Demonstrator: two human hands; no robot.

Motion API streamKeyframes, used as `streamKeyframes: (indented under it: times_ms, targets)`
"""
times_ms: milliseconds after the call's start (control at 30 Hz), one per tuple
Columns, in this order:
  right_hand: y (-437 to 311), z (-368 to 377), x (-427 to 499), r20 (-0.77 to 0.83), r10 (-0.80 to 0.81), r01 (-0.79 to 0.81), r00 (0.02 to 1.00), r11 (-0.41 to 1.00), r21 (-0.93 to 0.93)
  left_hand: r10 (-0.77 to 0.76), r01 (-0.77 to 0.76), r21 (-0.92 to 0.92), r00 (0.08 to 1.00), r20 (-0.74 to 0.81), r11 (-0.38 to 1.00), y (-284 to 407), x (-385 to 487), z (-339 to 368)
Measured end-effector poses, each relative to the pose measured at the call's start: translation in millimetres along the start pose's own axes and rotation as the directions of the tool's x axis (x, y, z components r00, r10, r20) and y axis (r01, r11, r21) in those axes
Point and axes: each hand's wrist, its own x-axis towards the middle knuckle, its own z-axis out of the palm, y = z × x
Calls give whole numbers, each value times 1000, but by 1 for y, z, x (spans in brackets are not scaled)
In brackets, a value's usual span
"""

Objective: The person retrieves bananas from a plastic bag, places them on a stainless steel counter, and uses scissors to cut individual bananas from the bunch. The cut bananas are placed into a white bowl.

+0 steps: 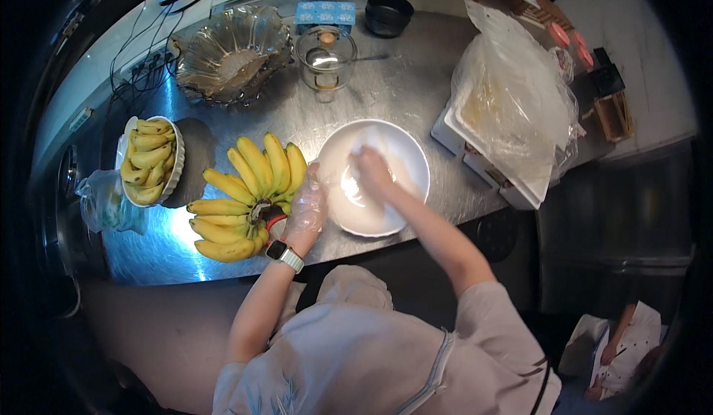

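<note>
A large white bowl (412, 203) sits on the steel worktop. My left hand (306, 206), in a clear plastic glove and with a watch at the wrist, grips the bowl's left rim. Inside the bowl is my right hand (370, 170), closed on a pale, thin wipe (369, 139); both are blurred, and what the wipe is made of is unclear. A big bunch of yellow bananas (225, 225) lies directly left of my left hand, a red band near its stem. Farther left, a white fluted bowl (177, 164) holds more bananas (149, 156).
Behind stand a smoky glass bowl (234, 69), a clear glass pot with lid (326, 61), a blue box (325, 14) and black bowls (389, 14). White foam boxes (518, 186) under plastic sheeting (512, 86) occupy the right. A plastic bag (108, 200) lies left. Another person (624, 348) is lower right.
</note>
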Motion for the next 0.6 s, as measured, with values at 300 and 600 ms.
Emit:
streamKeyframes:
  times_ms: [300,600]
  targets:
    - [-10,-57,-33,730,-137,-309,670,842,441,-72,68,-89,997,-39,994,-1,-1,9]
    - [6,-78,-31,-56,13,-26,998,970,-240,30,-40,-99,994,-103,994,-23,-2,27]
